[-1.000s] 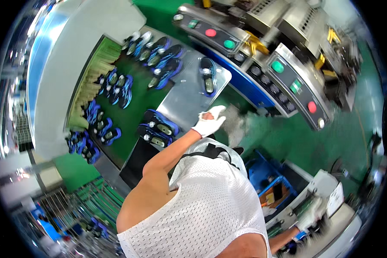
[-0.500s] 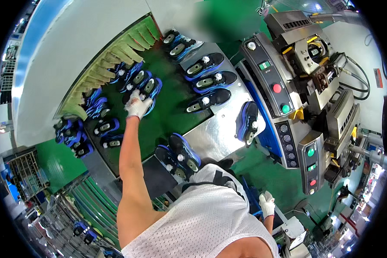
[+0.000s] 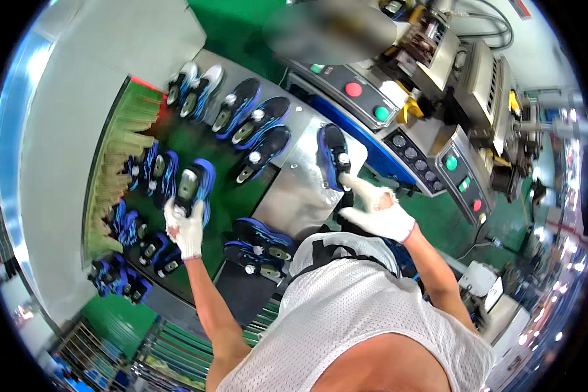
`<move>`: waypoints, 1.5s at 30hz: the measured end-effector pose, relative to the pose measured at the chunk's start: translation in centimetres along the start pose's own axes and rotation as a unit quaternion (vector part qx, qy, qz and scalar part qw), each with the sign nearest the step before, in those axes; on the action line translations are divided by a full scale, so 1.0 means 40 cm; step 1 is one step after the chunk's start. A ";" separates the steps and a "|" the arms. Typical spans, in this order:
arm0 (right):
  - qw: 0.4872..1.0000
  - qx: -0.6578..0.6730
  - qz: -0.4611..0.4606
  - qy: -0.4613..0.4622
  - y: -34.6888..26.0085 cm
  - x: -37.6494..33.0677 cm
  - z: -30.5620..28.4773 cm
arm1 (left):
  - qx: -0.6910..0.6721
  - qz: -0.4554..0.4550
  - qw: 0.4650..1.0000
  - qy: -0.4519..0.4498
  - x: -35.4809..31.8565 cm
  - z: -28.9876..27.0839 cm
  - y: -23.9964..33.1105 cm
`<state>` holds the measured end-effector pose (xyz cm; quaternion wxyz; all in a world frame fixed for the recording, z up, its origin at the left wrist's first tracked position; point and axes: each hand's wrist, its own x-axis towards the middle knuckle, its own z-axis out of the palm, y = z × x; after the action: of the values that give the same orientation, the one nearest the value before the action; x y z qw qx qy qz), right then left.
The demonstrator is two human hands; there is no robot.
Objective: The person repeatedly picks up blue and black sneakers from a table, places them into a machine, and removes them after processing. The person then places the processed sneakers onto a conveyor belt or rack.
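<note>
My left hand, in a white glove, is closed on the near end of a black and blue sports shoe over the green surface. A grey oval plate and a white wad show in its opening. My right hand, also gloved, has its thumb and fingers apart. Its fingertips are at the near end of another black and blue shoe on the metal tabletop; whether they touch it I cannot tell.
Three shoes lie along the metal edge, with two paler-toed shoes beyond. A pair lies close to my body. More shoes crowd the left, by a fringed curtain. A machine with buttons stands right.
My view has turned, shifting the scene. My left hand now grips a shoe, drawn away from the others. My right hand has come up from the lower right to the shoe on the metal.
</note>
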<state>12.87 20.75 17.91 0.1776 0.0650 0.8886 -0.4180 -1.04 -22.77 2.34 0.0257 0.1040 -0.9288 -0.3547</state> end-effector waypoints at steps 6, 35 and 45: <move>0.953 -0.128 -0.273 0.036 -0.072 0.137 0.023 | 0.059 0.519 0.793 -0.313 -0.085 -0.015 0.627; 0.660 0.699 0.054 0.271 0.447 -0.278 -0.422 | 0.079 0.346 0.909 -0.219 0.315 0.959 1.756; 0.699 0.666 0.029 0.260 0.201 0.334 -0.755 | -0.152 0.390 0.900 -0.118 0.065 0.384 1.193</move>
<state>-5.28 48.60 24.93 -0.1382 0.2986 0.3867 -0.8615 -13.80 21.41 22.50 0.0679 -0.3148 -0.8260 -0.4626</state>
